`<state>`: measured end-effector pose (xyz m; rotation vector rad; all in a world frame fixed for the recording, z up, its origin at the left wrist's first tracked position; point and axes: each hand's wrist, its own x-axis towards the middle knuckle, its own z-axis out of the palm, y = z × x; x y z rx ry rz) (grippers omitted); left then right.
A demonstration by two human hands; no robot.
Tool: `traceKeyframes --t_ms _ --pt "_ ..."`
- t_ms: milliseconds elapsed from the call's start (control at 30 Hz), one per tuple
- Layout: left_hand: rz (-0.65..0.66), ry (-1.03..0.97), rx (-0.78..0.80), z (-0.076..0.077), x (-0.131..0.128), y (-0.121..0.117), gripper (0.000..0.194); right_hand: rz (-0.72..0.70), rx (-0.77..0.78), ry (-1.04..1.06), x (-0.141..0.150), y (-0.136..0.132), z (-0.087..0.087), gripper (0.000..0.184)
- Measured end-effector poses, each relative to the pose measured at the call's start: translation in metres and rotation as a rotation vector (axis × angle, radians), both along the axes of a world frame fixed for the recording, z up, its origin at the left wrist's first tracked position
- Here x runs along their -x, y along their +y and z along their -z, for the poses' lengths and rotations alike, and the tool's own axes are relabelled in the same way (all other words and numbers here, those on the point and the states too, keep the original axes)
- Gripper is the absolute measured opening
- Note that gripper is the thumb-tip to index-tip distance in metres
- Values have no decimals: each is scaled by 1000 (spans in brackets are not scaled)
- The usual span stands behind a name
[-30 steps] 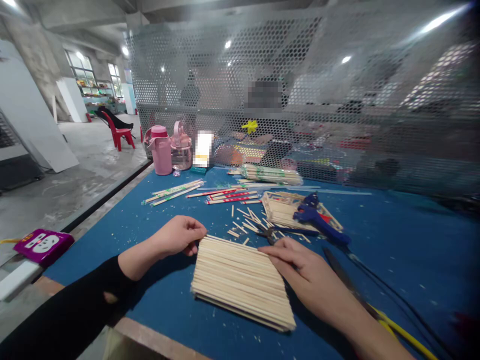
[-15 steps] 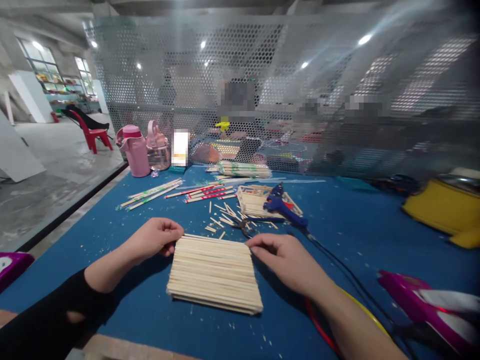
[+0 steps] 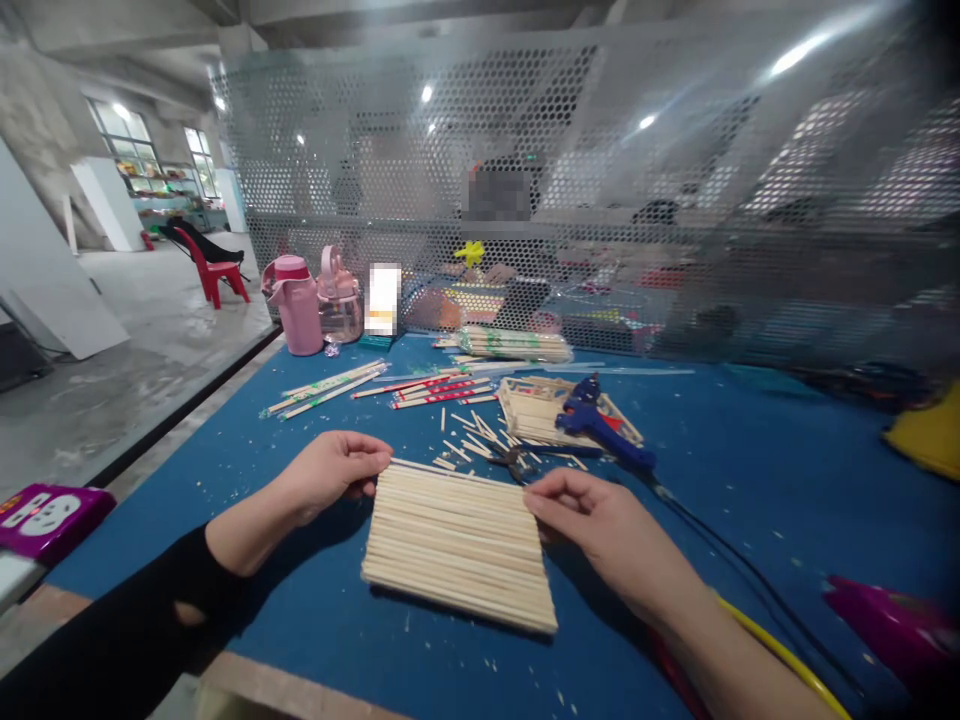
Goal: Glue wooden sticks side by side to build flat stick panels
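Note:
A flat panel of wooden sticks (image 3: 457,545), laid side by side, is in front of me with its near edge slightly raised off the table or casting a shadow there. My left hand (image 3: 341,470) is closed in a pinch at the panel's far left corner. At the far right corner my right hand (image 3: 581,505) pinches too, thumb and forefinger together. Along the far edge a thin stick runs between both hands; whether it is fixed to the panel I cannot tell. Beyond the panel lie pliers (image 3: 514,462) and several short stick pieces (image 3: 476,435).
A blue glue gun (image 3: 600,420) rests on a stick-built tray (image 3: 517,405), its cord trailing right. Wrapped chopsticks (image 3: 330,388) and a bagged bundle (image 3: 514,344) lie farther back. Pink bottles (image 3: 300,310) stand back left before a perforated metal screen (image 3: 390,180). Purple power strips (image 3: 56,520) flank the table.
The camera view has turned slightly left, so everything sits farther right. Both hands stay at the panel's far corners, and the panel has barely moved relative to them.

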<state>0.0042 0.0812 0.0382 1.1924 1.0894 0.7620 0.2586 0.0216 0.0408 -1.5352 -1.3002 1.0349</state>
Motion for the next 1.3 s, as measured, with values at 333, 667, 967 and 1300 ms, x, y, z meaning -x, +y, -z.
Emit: traceKeyframes --t_ms 333,667,967,1300 --pt "-124 -85 -425 -10 -2 -18 15 166 -325 158 -7 -3 -3 24" --pt "-118 19 -469 -7 -7 -20 18 187 -61 630 1 -2 -9 26" --pt "-76 -29 -425 -8 -9 -21 16 174 22 728 0 -1 -11 25" --pt "-47 -100 -396 -2 -7 -13 23 182 -37 627 3 0 -14 26"
